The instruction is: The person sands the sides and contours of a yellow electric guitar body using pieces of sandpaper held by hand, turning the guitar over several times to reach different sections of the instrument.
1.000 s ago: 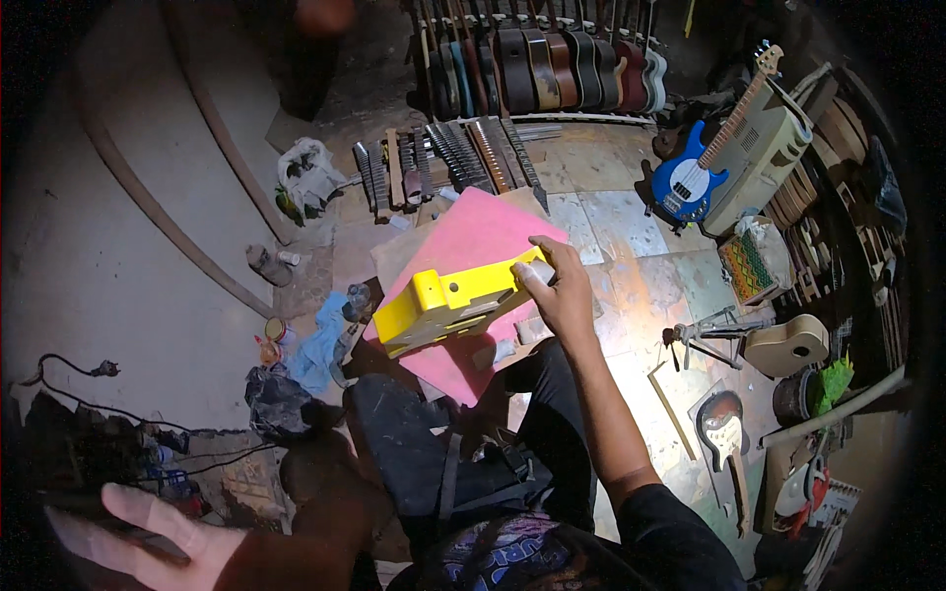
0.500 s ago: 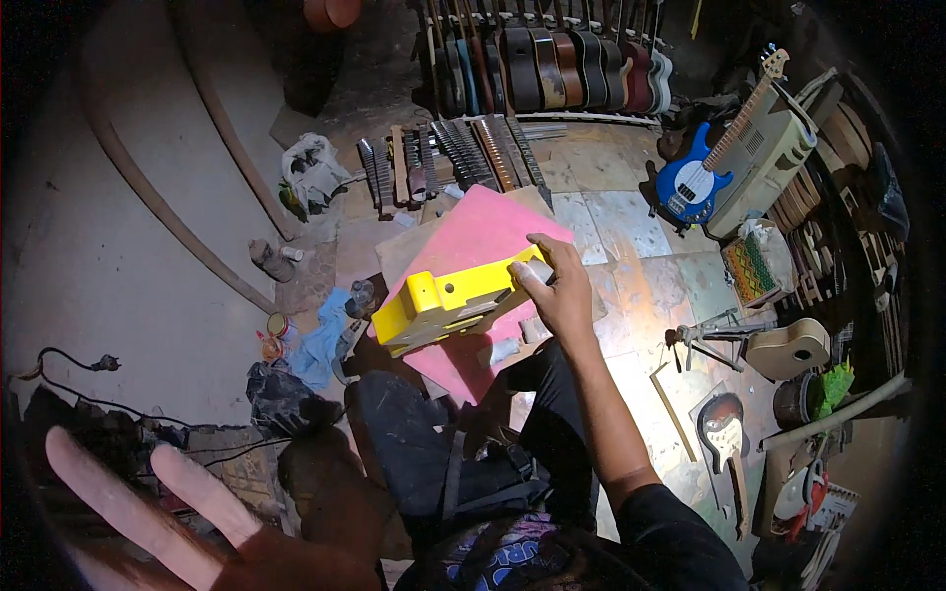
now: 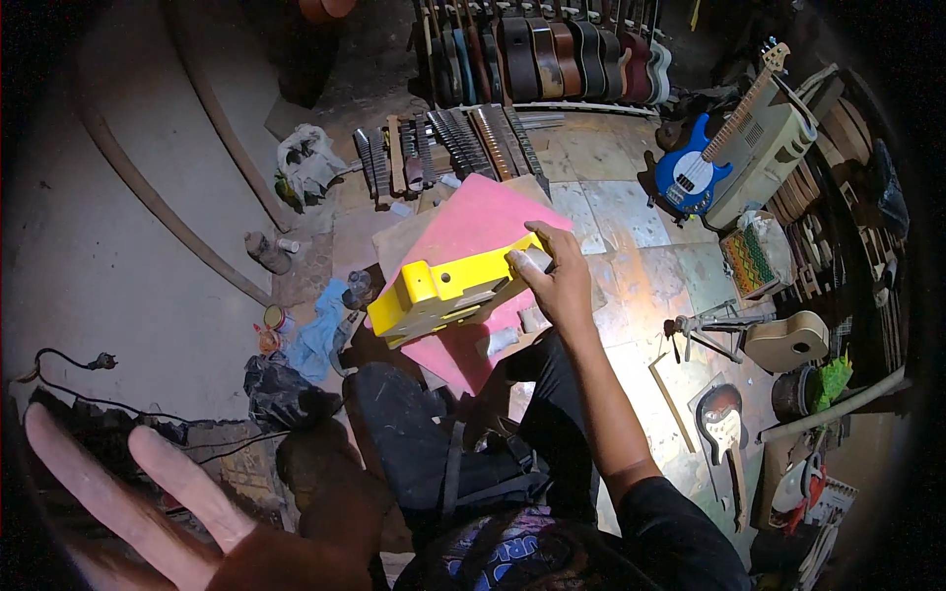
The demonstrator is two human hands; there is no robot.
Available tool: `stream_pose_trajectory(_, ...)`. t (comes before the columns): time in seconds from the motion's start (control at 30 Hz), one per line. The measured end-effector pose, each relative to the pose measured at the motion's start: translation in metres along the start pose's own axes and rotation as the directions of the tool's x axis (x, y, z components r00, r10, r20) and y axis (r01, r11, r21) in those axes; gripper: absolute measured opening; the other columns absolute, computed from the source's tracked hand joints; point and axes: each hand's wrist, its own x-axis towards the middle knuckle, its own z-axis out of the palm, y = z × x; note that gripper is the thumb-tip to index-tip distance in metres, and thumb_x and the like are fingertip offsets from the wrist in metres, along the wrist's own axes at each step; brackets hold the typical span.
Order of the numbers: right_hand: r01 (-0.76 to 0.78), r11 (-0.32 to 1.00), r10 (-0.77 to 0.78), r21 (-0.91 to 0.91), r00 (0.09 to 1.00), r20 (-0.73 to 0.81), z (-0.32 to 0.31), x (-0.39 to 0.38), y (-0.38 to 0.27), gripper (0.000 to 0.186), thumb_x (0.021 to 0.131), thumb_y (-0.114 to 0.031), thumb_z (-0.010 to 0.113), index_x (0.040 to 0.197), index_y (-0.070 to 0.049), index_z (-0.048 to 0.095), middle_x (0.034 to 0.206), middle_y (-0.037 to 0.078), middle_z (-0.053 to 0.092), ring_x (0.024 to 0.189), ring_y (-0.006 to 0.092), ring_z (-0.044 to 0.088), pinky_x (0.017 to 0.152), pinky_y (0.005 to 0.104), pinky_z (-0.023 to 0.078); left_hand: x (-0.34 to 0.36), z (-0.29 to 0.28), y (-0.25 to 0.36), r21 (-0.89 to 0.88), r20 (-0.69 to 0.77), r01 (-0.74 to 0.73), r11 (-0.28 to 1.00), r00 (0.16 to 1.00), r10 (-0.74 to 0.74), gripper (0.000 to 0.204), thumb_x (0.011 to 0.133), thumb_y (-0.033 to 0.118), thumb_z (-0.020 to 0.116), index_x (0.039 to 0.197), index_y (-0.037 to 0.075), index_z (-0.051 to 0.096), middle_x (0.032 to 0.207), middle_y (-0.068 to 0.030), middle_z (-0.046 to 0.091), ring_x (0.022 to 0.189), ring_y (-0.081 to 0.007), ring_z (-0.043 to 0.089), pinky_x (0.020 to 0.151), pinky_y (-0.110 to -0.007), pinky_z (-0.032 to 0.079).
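Observation:
My right hand (image 3: 560, 286) grips the upper right end of a yellow guitar body (image 3: 421, 287), which is tilted on its edge, with a small grey piece (image 3: 535, 255) under the fingers. Beneath the body lies a pink sheet (image 3: 494, 208) over brown board, with grey crumpled pieces (image 3: 501, 340) near my knees. My left hand (image 3: 138, 502) is at the lower left, fingers stretched apart and empty, away from the body.
Guitar bodies (image 3: 551, 59) stand racked behind rows of necks (image 3: 454, 148). Rightward are a blue bass (image 3: 690, 177), a metal stand (image 3: 707, 327), an acoustic body (image 3: 785, 342) and a sunburst guitar (image 3: 725, 428). A blue cloth (image 3: 311, 338) and black cables (image 3: 71, 362) lie leftward.
My left hand has risen at the lower left, its fingers now reaching higher and spread. My right hand and the yellow body are slightly higher in the picture, along with the surroundings.

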Motion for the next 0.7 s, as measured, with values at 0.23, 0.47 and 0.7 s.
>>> stream_pose_trajectory(0.23, -0.036, 0.998, 0.036, 0.058, 0.999, -0.001, -0.004, 0.001, -0.001, 0.048, 0.088, -0.025, 0.080, 0.130, -0.007, 0.067, 0.125, 0.019, 0.066, 0.117, 0.0323, 0.067, 0.100, 0.0393, 0.052, 0.003, 0.016, 0.001, 0.008, 0.006, 0.019, 1.000, 1.000, -0.019, 0.030, 0.102, 0.039, 0.053, 0.118, 0.015, 0.061, 0.155, -0.0102, 0.033, 0.137, -0.0352, 0.032, 0.112, -0.054, 0.030)
stream_pose_trajectory(0.47, -0.038, 0.999, 0.038, 0.011, 0.999, 0.001, -0.003, 0.000, -0.003, 0.048, 0.088, -0.026, 0.080, 0.130, -0.008, 0.067, 0.125, 0.018, 0.066, 0.117, 0.0321, 0.067, 0.099, 0.0398, 0.052, 0.003, 0.028, 0.003, 0.013, 0.007, 0.061, 0.998, 0.998, -0.061, 0.028, 0.102, 0.040, 0.054, 0.117, 0.017, 0.061, 0.158, -0.0087, 0.029, 0.140, -0.0363, 0.027, 0.113, -0.055, 0.027)
stream_pose_trajectory(0.7, 0.008, 1.000, -0.009, -0.006, 1.000, -0.029, 0.000, 0.002, 0.005, 0.048, 0.088, -0.026, 0.080, 0.130, -0.007, 0.067, 0.126, 0.018, 0.066, 0.116, 0.0315, 0.067, 0.100, 0.0390, 0.052, 0.004, 0.047, 0.009, 0.014, 0.032, 0.090, 0.996, 0.995, -0.091, 0.026, 0.102, 0.040, 0.054, 0.115, 0.019, 0.062, 0.162, -0.0072, 0.025, 0.143, -0.0374, 0.022, 0.114, -0.056, 0.024)
